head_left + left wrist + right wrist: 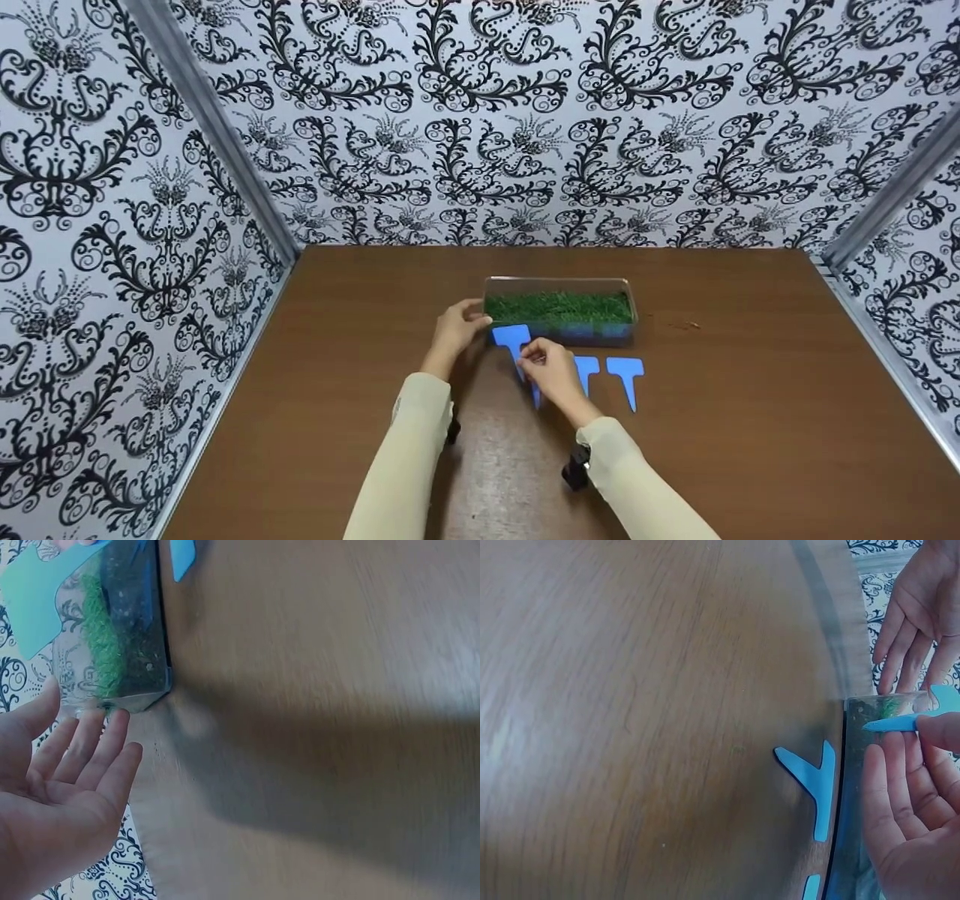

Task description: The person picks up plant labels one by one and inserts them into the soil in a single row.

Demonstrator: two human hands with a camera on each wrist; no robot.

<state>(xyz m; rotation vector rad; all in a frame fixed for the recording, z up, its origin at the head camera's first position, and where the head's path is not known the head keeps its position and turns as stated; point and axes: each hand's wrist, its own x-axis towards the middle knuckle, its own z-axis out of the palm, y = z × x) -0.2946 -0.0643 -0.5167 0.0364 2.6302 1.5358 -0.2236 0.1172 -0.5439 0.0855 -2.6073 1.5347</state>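
Note:
My right hand (553,369) pinches a blue T-shaped plant label (511,337) between thumb and fingers, in front of the container's left part. In the right wrist view this label (900,723) has its pointed tip toward the left. A clear plastic container (631,324) holds green grass (559,306) over a dark layer. Beside its left end is my left hand (454,330), fingers extended and fingertips at the wall; the left wrist view shows the palm side of this hand (71,787). More blue labels (625,371) lie on the table before the container, one partly hidden by my right hand.
The brown wooden table (750,420) reaches back to patterned black-and-white walls (510,150) with metal corner strips. Small brown crumbs (691,325) lie to the right of the container. Dark devices (576,469) are strapped at both wrists.

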